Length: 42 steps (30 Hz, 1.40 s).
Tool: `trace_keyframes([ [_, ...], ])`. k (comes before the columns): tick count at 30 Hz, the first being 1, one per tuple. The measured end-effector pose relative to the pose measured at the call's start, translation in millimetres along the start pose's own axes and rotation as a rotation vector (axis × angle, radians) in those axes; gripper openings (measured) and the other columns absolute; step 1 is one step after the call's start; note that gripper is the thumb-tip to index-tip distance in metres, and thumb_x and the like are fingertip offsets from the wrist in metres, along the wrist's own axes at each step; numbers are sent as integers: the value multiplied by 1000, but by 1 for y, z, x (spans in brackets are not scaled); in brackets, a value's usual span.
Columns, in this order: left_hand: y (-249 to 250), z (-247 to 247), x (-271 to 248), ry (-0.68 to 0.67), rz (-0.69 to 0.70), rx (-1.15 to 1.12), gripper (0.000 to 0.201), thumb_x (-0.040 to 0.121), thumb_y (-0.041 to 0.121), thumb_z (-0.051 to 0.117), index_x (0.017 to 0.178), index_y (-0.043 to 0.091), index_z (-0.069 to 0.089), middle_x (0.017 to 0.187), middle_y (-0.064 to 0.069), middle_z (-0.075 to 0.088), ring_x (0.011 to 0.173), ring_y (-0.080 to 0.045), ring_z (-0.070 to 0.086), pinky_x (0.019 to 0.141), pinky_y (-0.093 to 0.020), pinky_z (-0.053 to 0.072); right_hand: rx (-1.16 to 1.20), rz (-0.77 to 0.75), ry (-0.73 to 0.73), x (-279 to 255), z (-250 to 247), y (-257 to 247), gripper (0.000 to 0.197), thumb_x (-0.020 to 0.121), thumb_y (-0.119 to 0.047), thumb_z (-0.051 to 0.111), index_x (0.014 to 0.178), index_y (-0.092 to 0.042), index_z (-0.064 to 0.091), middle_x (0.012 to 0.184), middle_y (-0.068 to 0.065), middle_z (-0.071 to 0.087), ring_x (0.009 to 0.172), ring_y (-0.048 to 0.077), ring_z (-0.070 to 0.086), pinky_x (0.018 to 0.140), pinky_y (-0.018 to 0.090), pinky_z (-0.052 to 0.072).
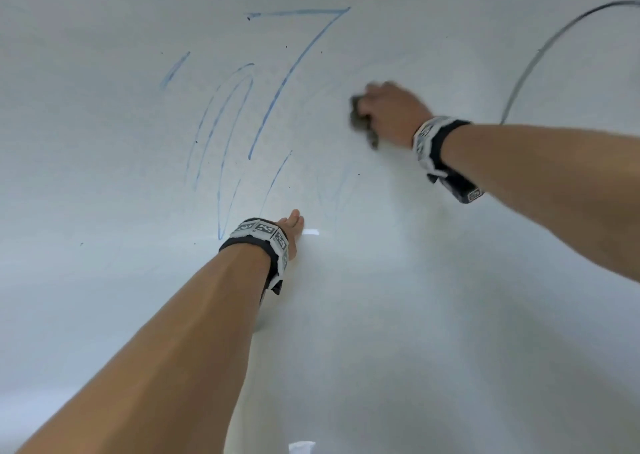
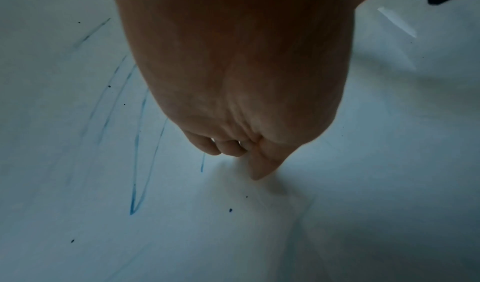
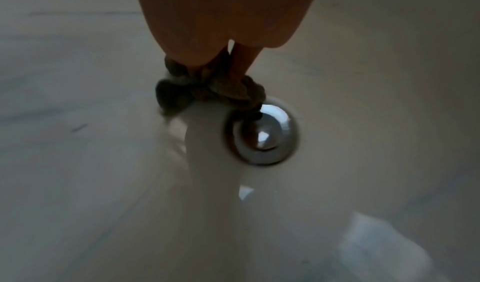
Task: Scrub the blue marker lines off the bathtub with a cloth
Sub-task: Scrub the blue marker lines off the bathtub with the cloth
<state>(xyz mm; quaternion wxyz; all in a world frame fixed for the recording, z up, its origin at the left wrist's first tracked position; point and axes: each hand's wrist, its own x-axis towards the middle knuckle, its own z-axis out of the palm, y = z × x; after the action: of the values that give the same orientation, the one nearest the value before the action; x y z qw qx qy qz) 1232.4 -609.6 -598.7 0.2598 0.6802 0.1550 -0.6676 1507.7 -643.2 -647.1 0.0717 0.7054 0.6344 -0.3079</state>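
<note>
My right hand [image 1: 391, 114] grips the bunched cloth [image 1: 360, 117] — I should press firmly, sweeping toward the blue lines [image 1: 277, 97] — left hand [image 1: 292, 232] flat, bracing.

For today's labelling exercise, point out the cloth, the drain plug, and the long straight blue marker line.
cloth [image 1: 360, 117]: head view, on the bunched grey fabric left of the right hand.
drain plug [image 3: 262, 134]: right wrist view, on its shiny metal dome.
long straight blue marker line [image 1: 291, 72]: head view, mid-stroke.

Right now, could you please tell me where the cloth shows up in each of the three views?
Head: cloth right of centre, bunched in the right hand.
Left wrist: not in view.
Right wrist: cloth upper centre, below the fingers, overlapping the chrome drain.
Shared landmark: the white bathtub surface.
</note>
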Motion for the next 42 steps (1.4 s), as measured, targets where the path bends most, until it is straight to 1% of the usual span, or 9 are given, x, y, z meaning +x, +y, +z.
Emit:
trace_keyframes([
  [4,-2,6,11,30,-7,-17,75,99,0,35,156,10,-13,163,-4,-21,152,-21,-2,120,-36,11,-77,89,19,-12,-9,50,19,80,-3,56,97,-12,57,101,13,46,86,34,53,66,35,35],
  [11,0,8,13,57,-12,-17,74,99,3,34,156,11,-12,163,-3,-21,153,-20,-1,119,-38,12,-302,-315,-223,-67,35,21,32,75,-7,67,103,-17,55,111,5,46,89,27,52,65,37,50],
  [15,-4,11,17,67,1,-12,74,99,3,34,156,11,-12,163,-3,-22,153,-21,-1,119,-37,13,-331,-683,-393,-90,65,-26,27,80,-8,47,103,-22,51,124,-1,43,102,24,44,60,33,46],
  [24,-11,18,29,66,-5,14,79,99,12,38,155,14,-19,161,-1,-28,152,-18,-5,120,-36,12,-341,-866,-205,-98,92,-41,29,77,-3,64,95,-21,50,111,-1,44,86,25,47,56,35,49],
  [26,-10,19,27,69,-19,20,80,99,13,39,155,15,-18,161,-1,-27,152,-18,-4,120,-36,12,-292,-781,-105,-93,93,-40,27,80,-3,58,99,-21,50,118,0,44,89,27,49,59,36,48],
  [30,-6,15,20,61,-20,38,81,99,10,40,155,13,-18,161,-2,-26,152,-19,-4,120,-34,12,-172,-267,222,-46,71,-29,26,78,-5,64,101,-15,57,117,9,56,91,33,53,56,34,44],
  [35,-3,3,8,47,12,18,82,97,-4,41,155,8,-17,162,-4,-24,152,-21,-2,118,-33,16,-41,76,315,-15,49,-42,30,72,-4,67,100,-10,56,109,11,55,90,32,52,50,31,41],
  [37,-3,3,6,39,17,-1,83,97,-3,42,155,9,-17,162,-5,-24,152,-21,-2,118,-32,14,-65,-60,246,-27,57,-52,33,73,-8,70,101,-16,54,112,7,51,91,30,52,51,30,39],
  [42,-3,3,5,53,26,5,84,98,-1,45,155,8,-16,162,-6,-23,152,-21,-2,118,-32,14,-183,-798,-152,-88,89,-64,30,77,-11,66,99,-25,51,118,-8,35,90,24,48,45,29,42],
])
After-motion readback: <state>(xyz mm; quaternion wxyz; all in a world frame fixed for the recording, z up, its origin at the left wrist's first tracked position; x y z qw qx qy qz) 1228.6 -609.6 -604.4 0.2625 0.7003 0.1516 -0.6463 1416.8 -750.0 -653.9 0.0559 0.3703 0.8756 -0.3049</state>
